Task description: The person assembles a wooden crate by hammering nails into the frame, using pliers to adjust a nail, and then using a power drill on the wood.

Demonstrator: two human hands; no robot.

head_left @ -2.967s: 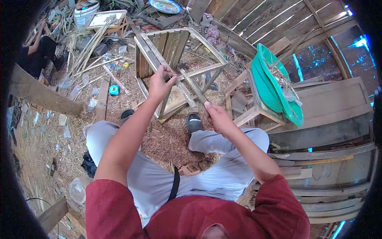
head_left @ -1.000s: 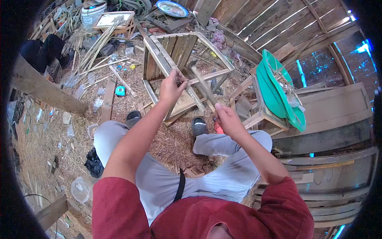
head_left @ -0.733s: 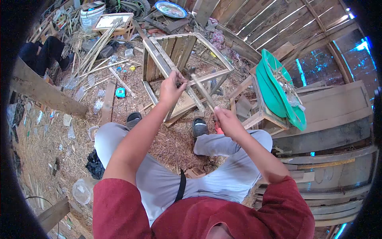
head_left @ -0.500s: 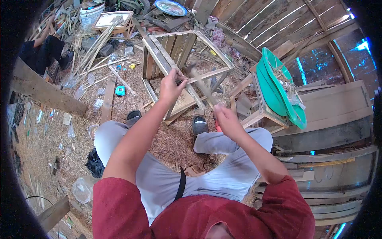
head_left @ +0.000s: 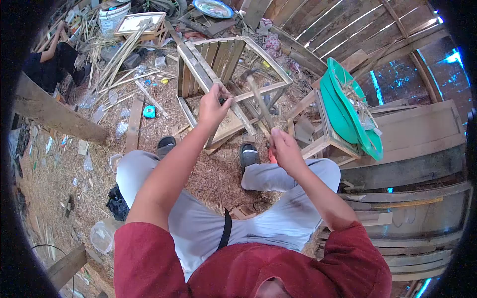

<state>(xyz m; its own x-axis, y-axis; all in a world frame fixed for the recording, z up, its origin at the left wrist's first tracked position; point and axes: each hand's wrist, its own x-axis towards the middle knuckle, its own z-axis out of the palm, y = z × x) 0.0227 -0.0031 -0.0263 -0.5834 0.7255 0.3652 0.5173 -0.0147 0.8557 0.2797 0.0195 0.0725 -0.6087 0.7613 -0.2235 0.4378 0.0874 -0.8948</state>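
So from my head cam: my right hand point(head_left: 285, 149), just right of centre in the frame, has its fingers wrapped shut around the lower end of a hammer point(head_left: 260, 101), and the handle slants up and left to a dark head near the upper middle. My left hand point(head_left: 212, 109) is at centre, fingers pinched nearly together right at a narrow wood strip point(head_left: 240, 118) on the slatted wooden frame point(head_left: 221, 57). Honestly can't tell if there's anything small between those fingertips. The frame takes up the upper middle, sitting tilted on a floor point(head_left: 203, 181) covered in wood shavings, and the hammer head shows above its near right rail, though I can't tell if they touch. Over on the right there's a green basin point(head_left: 340, 111) with scraps in it, tipped on its side against another wooden frame point(head_left: 318, 145). Left of centre, a turquoise tape measure point(head_left: 149, 111) lies just beside a flat board point(head_left: 134, 126). Upper left, another person point(head_left: 62, 62) in dark clothes is sitting near a heap of thin sticks point(head_left: 119, 62).
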